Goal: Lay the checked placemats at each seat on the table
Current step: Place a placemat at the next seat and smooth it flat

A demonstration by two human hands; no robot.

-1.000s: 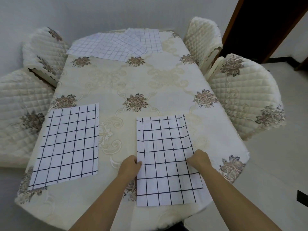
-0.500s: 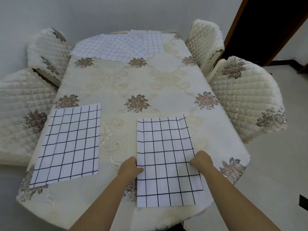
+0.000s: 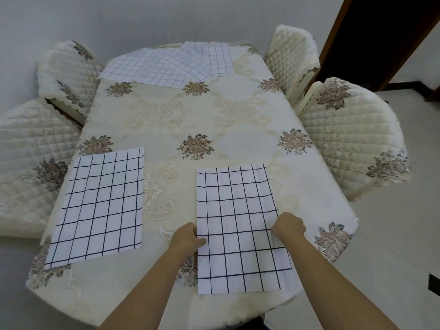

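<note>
Near placemat (image 3: 238, 225) lay flat on the worktop (image 3: 214, 110) at 6 o'clock, near edge at the rim. Left hand (image 3: 187, 238) pinched its 9 o'clock edge and right hand (image 3: 289, 226) its 3 o'clock edge, both grips clamped on the cloth with fingers curled. Second placemat (image 3: 100, 206) lay flat at 8 o'clock, apart from the first. Spare placemats (image 3: 166, 67) overlapped in a pile at 12 o'clock.

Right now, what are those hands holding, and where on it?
The near placemat: left hand grips its left edge, right hand its right edge, about midway.
</note>
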